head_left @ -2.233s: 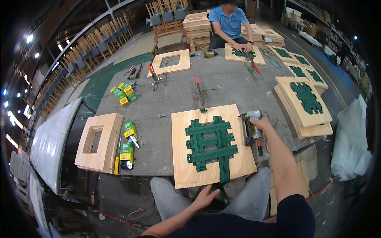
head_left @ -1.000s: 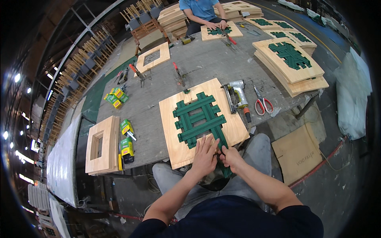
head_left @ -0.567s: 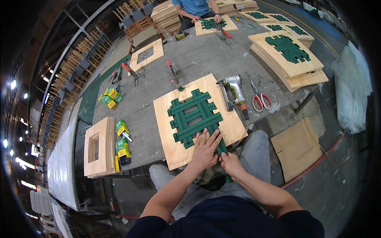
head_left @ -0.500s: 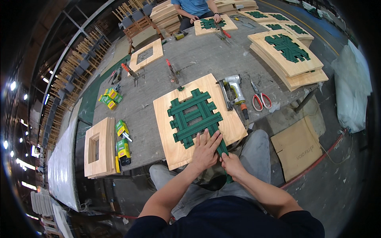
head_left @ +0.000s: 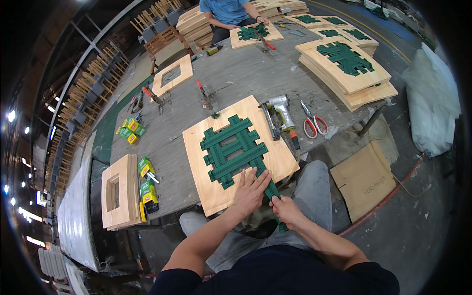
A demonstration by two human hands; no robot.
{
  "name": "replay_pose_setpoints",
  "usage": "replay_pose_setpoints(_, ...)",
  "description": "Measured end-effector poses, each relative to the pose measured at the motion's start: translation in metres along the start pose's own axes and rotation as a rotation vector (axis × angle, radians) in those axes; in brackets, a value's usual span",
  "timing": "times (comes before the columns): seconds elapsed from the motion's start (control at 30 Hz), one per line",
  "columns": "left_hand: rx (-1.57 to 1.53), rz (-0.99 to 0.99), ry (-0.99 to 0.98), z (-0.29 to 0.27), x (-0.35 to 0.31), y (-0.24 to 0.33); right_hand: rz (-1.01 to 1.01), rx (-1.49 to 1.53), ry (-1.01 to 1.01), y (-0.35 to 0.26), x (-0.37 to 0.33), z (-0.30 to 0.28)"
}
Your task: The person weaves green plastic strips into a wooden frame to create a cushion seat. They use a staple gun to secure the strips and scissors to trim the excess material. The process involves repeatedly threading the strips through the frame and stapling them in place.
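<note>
Before me a square wooden panel [head_left: 194, 145] lies at the table's near edge, with green webbing straps [head_left: 238, 161] woven across its middle opening. My left hand [head_left: 250, 192] rests on the near edge of the panel, fingers stretched out along one strap. Off that edge, my right hand [head_left: 287, 210] is closed around the same webbing strap [head_left: 274, 191], whose loose end hangs below the fist toward my lap. A staple gun [head_left: 279, 118] lies at the panel's right corner. Beside it are scissors [head_left: 313, 120] with red and white handles.
Stacked webbed panels [head_left: 344, 73] stand at the right. Bare frames [head_left: 120, 194] and yellow-green boxes [head_left: 146, 179] sit at the left. Clamp-like tools with red handles [head_left: 203, 93] lie beyond my panel. Across the table [head_left: 182, 115], a person in blue [head_left: 226, 11] handles another webbed panel.
The whole view has shifted slightly, moving the table leftward in it. My right hand has drawn a little farther from my left, and more strap shows between and below them.
</note>
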State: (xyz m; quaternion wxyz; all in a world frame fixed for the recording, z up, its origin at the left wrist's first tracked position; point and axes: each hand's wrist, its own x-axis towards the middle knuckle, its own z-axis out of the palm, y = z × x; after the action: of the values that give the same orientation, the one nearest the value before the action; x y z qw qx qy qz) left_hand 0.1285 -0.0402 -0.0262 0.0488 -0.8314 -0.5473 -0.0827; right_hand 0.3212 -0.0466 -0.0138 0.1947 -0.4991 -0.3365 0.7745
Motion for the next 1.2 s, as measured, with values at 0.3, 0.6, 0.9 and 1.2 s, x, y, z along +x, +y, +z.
replay_pose_setpoints(0.3,-0.014,0.031,0.010,0.004,-0.002,-0.003,-0.105,-0.156,0.050,0.014,0.003,-0.004)
replay_pose_setpoints(0.6,-0.062,0.030,0.025,0.004,-0.007,-0.009,0.164,-0.375,0.022,0.000,0.029,-0.013)
replay_pose_setpoints(0.9,-0.709,-0.045,0.093,0.003,-0.070,0.046,0.073,-0.683,0.008,0.004,0.083,-0.019)
replay_pose_setpoints(1.2,-1.361,-0.817,-0.079,0.073,-0.024,0.045,0.102,-0.834,-0.079,0.000,0.095,-0.030)
